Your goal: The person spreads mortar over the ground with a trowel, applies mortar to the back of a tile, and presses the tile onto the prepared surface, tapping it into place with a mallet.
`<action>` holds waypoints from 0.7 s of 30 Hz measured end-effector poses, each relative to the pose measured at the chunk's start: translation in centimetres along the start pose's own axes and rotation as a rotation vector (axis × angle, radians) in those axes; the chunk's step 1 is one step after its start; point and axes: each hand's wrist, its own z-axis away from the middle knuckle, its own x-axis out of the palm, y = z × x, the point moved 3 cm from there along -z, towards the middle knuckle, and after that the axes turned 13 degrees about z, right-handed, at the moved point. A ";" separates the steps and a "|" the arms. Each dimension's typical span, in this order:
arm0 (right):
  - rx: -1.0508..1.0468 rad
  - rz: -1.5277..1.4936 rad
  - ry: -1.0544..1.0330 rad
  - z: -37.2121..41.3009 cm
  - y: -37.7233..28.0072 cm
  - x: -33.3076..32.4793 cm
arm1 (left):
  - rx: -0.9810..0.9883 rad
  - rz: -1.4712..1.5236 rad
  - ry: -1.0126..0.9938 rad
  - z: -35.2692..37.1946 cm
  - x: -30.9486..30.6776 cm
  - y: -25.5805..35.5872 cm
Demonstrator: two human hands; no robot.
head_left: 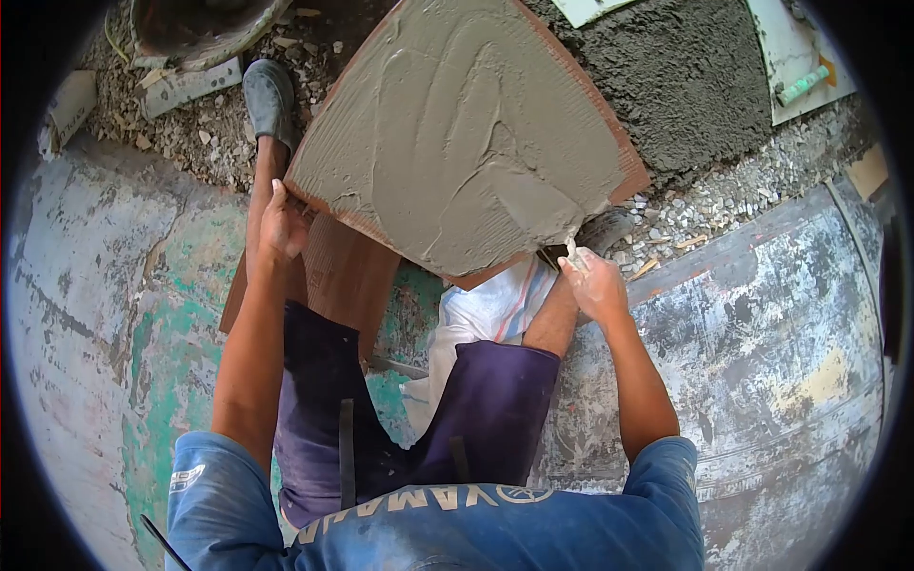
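A large square tile (630, 181), its upper face spread with wet grey mortar (428, 124), lies at a slant above my knees. My left hand (284, 225) grips the tile's left corner, with the thumb up at the edge. In my closed right hand (594, 284) is the handle of a trowel (535, 202), near the tile's lower right edge. The trowel's blade lies flat on the mortar and is partly coated with it. Below the tile, a brown tile (347, 285) lies by my left leg, and a white sack (481, 309) sits between my legs.
A round basin (205, 29) stands at the top left beside gravel. Rough wet mortar (700, 86) covers the ground at the upper right, next to a white board (800, 57) with a green object (803, 86). Loose gravel (705, 214) borders the worn painted floor (743, 352).
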 end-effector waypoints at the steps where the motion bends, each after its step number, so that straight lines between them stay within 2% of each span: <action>1: 0.001 -0.147 0.029 0.2 1.1 0.9 | -0.001 -0.004 -0.010 -0.2 -0.2 0.0; 2: 0.000 -0.292 0.059 0.2 1.5 1.1 | -0.004 -0.001 0.010 -0.1 -0.2 0.0; 3: 0.007 -0.295 0.065 0.2 1.8 1.5 | -0.009 0.002 0.033 -0.1 -0.2 -0.1; 5: 0.079 -0.329 -0.009 0.5 2.3 2.5 | -0.020 0.000 0.038 0.1 -0.3 0.0; 6: 0.084 -0.330 -0.007 0.7 2.2 3.0 | -0.022 0.003 0.045 0.1 -0.2 0.0; 8: 0.064 -0.385 -0.134 1.2 1.4 5.1 | -0.004 -0.005 0.035 0.0 -0.1 0.1; 9: -0.023 -0.315 -0.137 1.2 1.0 6.2 | 0.014 -0.014 0.031 0.1 -0.1 0.1; 10: -0.021 -0.317 -0.135 1.4 0.8 7.2 | 0.013 -0.016 0.029 0.0 -0.1 0.0; 12: -0.071 -0.095 -0.243 1.8 -0.4 8.8 | 0.030 -0.011 0.015 0.0 0.1 0.0; 16: -0.128 -0.012 -0.262 2.4 -1.6 10.5 | 0.036 -0.050 -0.077 -0.4 -0.4 0.1; 18: -0.136 0.032 -0.137 2.3 -1.9 9.9 | 0.029 -0.042 -0.076 -0.4 -0.6 0.1; 21: -0.025 0.097 -0.134 1.4 -1.5 6.3 | 0.013 -0.047 -0.041 -0.2 -0.2 0.1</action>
